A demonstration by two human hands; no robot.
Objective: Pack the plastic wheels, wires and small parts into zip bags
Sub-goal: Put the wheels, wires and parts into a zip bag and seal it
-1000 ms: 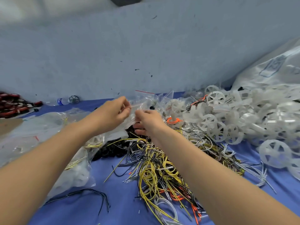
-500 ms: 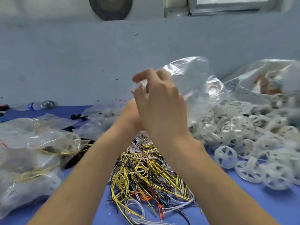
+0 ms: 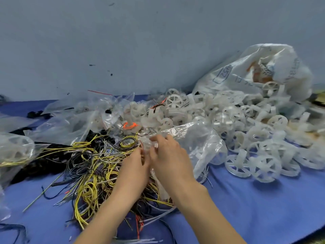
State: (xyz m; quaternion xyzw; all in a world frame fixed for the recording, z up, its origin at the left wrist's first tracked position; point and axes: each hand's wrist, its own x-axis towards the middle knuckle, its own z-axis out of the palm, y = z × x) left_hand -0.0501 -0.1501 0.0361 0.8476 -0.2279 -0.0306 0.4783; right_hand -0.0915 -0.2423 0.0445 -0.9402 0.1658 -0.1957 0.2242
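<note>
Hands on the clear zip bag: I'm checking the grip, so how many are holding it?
2. The left hand pinches the edge of the zip bag above the wire pile; the right hand grips it right beside, toward the plastic wheels. None hidden.

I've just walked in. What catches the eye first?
A heap of translucent white plastic spoked wheels spills across the right of the blue cloth. At centre, the left hand and right hand pinch a clear plastic zip bag above a tangle of yellow, black and grey wires.
</note>
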